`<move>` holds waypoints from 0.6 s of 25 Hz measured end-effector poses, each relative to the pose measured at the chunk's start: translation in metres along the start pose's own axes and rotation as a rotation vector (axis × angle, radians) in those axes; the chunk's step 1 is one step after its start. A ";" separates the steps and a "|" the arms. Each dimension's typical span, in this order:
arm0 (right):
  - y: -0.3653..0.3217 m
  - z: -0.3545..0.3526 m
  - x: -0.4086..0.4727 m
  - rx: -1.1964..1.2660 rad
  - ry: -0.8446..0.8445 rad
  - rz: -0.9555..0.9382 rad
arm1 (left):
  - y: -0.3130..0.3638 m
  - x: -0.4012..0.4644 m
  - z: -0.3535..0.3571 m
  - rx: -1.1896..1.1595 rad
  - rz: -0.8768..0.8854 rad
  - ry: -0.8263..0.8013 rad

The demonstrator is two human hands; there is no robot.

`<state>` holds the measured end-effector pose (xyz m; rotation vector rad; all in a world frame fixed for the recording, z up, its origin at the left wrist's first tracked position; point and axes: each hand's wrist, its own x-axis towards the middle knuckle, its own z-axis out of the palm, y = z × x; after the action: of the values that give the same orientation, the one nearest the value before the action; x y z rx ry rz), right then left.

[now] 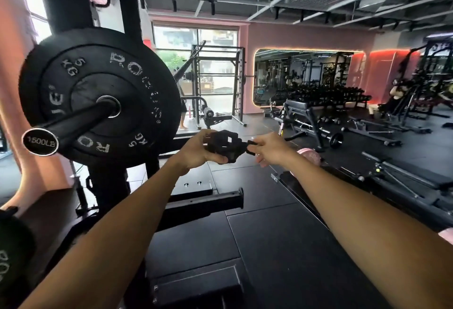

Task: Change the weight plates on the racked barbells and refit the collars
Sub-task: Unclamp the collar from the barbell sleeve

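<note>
Your left hand [196, 149] gripped a black collar [224, 145] out in front of you; your right hand [270, 148] pinched its lever [251, 147]. A 5 kg plate [98, 93] sat on the racked barbell's sleeve [73, 122] to your left, its end cap marked 1500LB, no collar fitted.

1. The round black rubber weight plate [100, 95] is showing "5 KG" twice and worn white letters "RO…".
2. The shiny metal barbell end cap [40, 141] is reading "1500LB".
</note>
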<state>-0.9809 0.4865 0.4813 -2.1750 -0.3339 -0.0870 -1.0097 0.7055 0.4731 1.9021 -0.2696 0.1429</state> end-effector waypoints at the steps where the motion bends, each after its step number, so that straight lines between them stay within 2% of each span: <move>1: 0.008 0.002 0.010 -0.027 0.007 0.000 | -0.009 0.012 0.003 0.022 -0.001 -0.002; 7: 0.073 0.037 0.094 -0.214 -0.008 0.028 | -0.091 0.094 0.010 0.086 -0.067 -0.023; 15: 0.181 0.124 0.235 -0.377 -0.106 0.119 | -0.260 0.234 0.015 0.095 -0.256 -0.105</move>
<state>-0.7134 0.5348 0.3095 -2.5744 -0.2624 0.0359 -0.7180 0.7480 0.2846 2.0237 -0.0896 -0.1186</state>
